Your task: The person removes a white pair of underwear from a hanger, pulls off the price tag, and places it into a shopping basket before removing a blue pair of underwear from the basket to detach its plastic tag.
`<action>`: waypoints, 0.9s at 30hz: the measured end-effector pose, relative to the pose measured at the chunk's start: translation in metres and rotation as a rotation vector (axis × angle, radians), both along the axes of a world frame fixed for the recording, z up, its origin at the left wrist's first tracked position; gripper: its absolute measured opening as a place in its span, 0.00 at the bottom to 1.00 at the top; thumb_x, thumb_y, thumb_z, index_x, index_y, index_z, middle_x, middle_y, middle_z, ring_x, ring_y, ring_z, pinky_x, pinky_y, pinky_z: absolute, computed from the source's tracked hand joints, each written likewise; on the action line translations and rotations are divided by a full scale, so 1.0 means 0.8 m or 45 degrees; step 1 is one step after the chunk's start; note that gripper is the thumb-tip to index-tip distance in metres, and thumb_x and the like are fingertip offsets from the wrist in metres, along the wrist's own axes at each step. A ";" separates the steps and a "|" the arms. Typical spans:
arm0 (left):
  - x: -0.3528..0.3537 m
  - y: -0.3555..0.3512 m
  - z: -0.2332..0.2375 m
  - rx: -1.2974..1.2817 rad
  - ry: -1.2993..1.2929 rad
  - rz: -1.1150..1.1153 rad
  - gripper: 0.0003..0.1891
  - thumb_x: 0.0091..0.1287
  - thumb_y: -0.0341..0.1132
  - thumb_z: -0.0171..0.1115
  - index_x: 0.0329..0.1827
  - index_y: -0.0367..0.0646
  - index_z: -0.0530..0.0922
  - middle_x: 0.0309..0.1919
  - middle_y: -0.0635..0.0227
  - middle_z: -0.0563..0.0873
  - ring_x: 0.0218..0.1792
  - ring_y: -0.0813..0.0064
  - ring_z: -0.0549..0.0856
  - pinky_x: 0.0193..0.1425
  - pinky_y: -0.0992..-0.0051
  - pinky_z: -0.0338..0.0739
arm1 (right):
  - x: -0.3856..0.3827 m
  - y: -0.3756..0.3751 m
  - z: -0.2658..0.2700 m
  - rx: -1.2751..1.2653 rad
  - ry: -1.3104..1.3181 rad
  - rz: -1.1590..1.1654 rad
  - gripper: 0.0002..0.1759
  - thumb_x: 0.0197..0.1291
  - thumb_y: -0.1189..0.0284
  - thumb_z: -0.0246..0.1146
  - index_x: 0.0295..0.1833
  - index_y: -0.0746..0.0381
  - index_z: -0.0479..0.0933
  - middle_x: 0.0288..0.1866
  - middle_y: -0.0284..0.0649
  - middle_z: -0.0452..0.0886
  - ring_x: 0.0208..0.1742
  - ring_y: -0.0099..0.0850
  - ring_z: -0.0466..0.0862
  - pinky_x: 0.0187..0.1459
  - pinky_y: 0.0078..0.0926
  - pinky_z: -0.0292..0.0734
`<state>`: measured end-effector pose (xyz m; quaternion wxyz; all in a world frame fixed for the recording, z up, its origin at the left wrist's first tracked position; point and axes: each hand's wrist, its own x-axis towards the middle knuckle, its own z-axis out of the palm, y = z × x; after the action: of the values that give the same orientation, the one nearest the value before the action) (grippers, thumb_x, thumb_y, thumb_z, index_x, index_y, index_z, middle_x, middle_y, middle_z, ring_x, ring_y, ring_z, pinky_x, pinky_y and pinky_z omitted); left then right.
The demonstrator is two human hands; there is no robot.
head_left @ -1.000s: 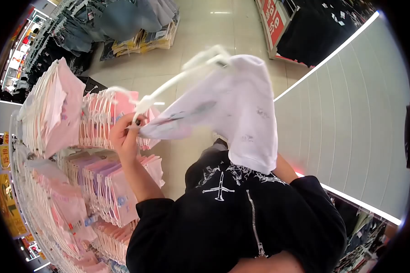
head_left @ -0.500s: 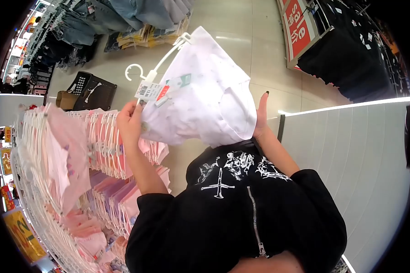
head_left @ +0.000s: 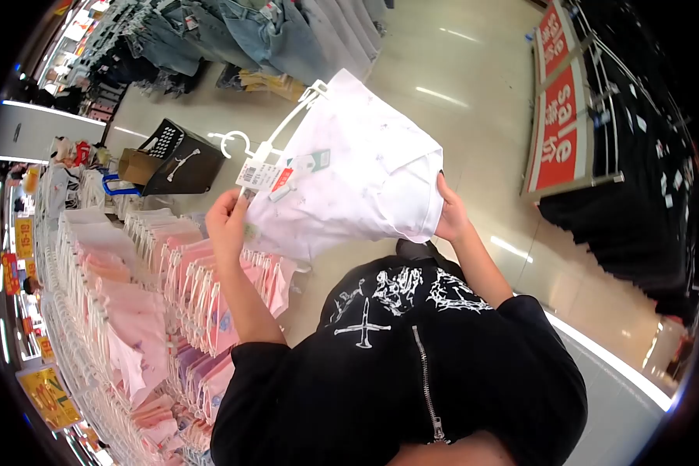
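The white printed garment (head_left: 357, 171) was held up in the air between two bare hands, above the tiled floor (head_left: 435, 58) and in front of the wearer's black zipped top (head_left: 365, 380). The left hand (head_left: 229, 225) was closed in a pinch, thumb against fingers, on the garment's left corner, beside the near end of the white plastic hanger (head_left: 265, 150). The right hand (head_left: 452, 216) lay against the garment's right edge, thumb raised along it and fingers passing partly behind the cloth; how far these fingers had closed could not be told. The hanger ran along the garment's upper left edge, its hook pointing left. A white price tag (head_left: 261, 174) hung just above the left hand, and a green label (head_left: 311, 161) lay flat on the cloth nearby. Pink garments (head_left: 136, 330) hung on hangers along the display rack at left; beyond the rack's far end, a black basket (head_left: 186, 161) stood on the floor. Denim garments (head_left: 283, 43) hung farther off, and red sale signs (head_left: 565, 136) edged the right-hand stand.
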<state>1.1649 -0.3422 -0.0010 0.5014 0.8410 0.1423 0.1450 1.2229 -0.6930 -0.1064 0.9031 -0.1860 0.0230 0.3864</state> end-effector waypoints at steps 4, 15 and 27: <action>0.036 0.000 0.001 0.081 0.037 0.187 0.07 0.58 0.27 0.53 0.36 0.33 0.76 0.24 0.75 0.78 0.26 0.88 0.72 0.31 0.87 0.65 | 0.093 0.004 -0.014 0.073 0.036 0.216 0.34 0.62 0.50 0.37 0.66 0.63 0.49 0.65 0.45 0.57 0.63 0.41 0.62 0.61 0.42 0.56; 0.064 0.047 -0.031 -0.114 0.023 0.580 0.07 0.57 0.27 0.55 0.36 0.34 0.77 0.24 0.74 0.79 0.24 0.88 0.72 0.28 0.87 0.64 | 0.233 0.115 -0.021 0.022 0.106 0.421 0.34 0.62 0.51 0.37 0.64 0.65 0.51 0.63 0.47 0.59 0.61 0.43 0.63 0.61 0.42 0.57; 0.179 0.224 -0.103 -0.162 0.028 0.712 0.05 0.52 0.30 0.59 0.29 0.37 0.78 0.19 0.74 0.78 0.21 0.85 0.72 0.27 0.82 0.66 | 0.362 0.324 -0.080 -0.184 0.256 0.375 0.31 0.63 0.54 0.33 0.63 0.66 0.53 0.63 0.48 0.59 0.63 0.46 0.60 0.64 0.44 0.51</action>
<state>1.3083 -0.1628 -0.0838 0.4922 0.7373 0.3830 0.2595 1.5121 -0.4337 -0.1702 0.8143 -0.2124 0.1133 0.5282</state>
